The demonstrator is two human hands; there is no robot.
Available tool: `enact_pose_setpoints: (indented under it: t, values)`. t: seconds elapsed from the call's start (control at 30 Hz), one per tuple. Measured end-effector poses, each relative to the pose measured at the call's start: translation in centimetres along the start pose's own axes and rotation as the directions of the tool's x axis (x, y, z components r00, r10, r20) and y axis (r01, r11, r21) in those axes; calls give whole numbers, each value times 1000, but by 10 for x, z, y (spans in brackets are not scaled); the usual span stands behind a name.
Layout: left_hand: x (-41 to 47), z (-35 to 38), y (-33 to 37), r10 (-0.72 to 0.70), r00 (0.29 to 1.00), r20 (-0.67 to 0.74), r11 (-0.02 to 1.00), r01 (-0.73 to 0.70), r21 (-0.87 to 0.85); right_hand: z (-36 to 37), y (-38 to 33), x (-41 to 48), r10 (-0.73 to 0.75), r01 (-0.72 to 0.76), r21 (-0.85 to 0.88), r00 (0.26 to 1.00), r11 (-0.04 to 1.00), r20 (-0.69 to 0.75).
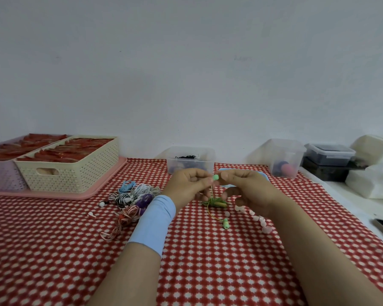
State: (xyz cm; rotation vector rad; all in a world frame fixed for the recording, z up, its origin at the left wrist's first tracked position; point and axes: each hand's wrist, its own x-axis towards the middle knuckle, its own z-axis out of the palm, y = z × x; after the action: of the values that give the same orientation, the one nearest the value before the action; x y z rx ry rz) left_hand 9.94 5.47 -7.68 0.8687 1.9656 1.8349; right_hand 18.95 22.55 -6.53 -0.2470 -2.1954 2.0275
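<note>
Up between your hands sat the green earbud [215, 178]; your left hand [189, 184] and right hand [244, 187] both pinched it, close together.

Earbud [215, 178]: we see mint green, between our fingers [205, 181].
Cord [212, 202]: green with a yellowish strand, just below our fingers.
Cloth [208, 272]: red with rows of small white dots, under our fingers.
Wristband [155, 219]: plain pale blue, behind our left fingers.
Cables [133, 197]: left of our fingers, blue, white, purple, black-and-white stripes, red-and-white stripes.
Tips [262, 220]: pale pink, right of our fingers.
Basket [80, 173]: cream, perforated weave pattern, far left of our fingers.
Tray [53, 194]: pink, far left too.
</note>
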Motion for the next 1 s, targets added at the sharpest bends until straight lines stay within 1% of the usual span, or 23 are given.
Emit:
enact_pose_setpoints:
  t: [0.03, 0.07, 0.1, 0.13, 0.17, 0.2, 0.27, 0.37, 0.4, 0.43, 0.47, 0.5, 0.57, 0.63, 0.7, 0.9, 1.0]
  values:
    - [0, 0, 1, -2, 1000, -19, 1000, 2, -13, 1, -2, -1, -52, 46, -90, 997, 995, -65]
    - [0, -1, 3, -9, 999, -39, 1000, 8, -13, 2, -2, -1, -117, 89, -215, 986, 972, -121]
    - [0, -2, 4, -13, 998, -61, 1000, 13, 2, 2, -1, 0, -180, 118, -351, 972, 929, -149]
    - [0, -3, 5, -14, 996, -87, 1000, 15, 20, 3, 1, 2, -220, 127, -482, 965, 867, -141]
    - [0, -5, 4, -11, 993, -116, 999, 16, 41, 4, 2, 4, -227, 119, -595, 968, 795, -110]
    - [1, -7, 4, -7, 990, -143, 998, 15, 58, 6, 4, 7, -203, 100, -691, 977, 716, -69]
    - [2, -12, 3, 14, 987, -162, 997, -2, 72, 11, 4, 12, -108, 44, -830, 994, 555, -19]
    - [0, -17, 5, 39, 989, -140, 996, -27, 90, 21, -6, 18, 5, 19, -939, 1000, 343, 21]
    - [0, -20, 7, 40, 989, -141, 993, -23, 117, 23, -9, 19, 33, 25, -956, 999, 291, 36]
    - [0, -23, 9, 37, 988, -148, 988, -13, 157, 24, -10, 22, 44, 31, -963, 998, 268, 45]
    - [1, -27, 11, 31, 987, -158, 981, 0, 192, 25, -10, 25, 47, 37, -960, 998, 279, 52]
    - [3, -32, 14, 28, 985, -169, 976, 9, 216, 24, -10, 29, 38, 42, -949, 998, 312, 57]
    - [8, -42, 20, 10, 980, -197, 974, 35, 223, 23, -11, 36, 0, 43, -904, 999, 425, 48]
    - [16, -52, 29, 8, 973, -230, 979, 40, 202, 23, -20, 44, -72, 57, -843, 997, 534, 21]
    - [26, -60, 41, 10, 963, -269, 982, 40, 182, 24, -34, 51, -129, 68, -796, 992, 601, -13]
    - [74, -81, 77, 65, 951, -303, 982, -6, 191, 18, -78, 98, -267, 84, -745, 955, 662, -130]
    - [104, -86, 81, 57, 949, -312, 971, 20, 239, 12, -93, 127, -327, 102, -727, 929, 679, -175]
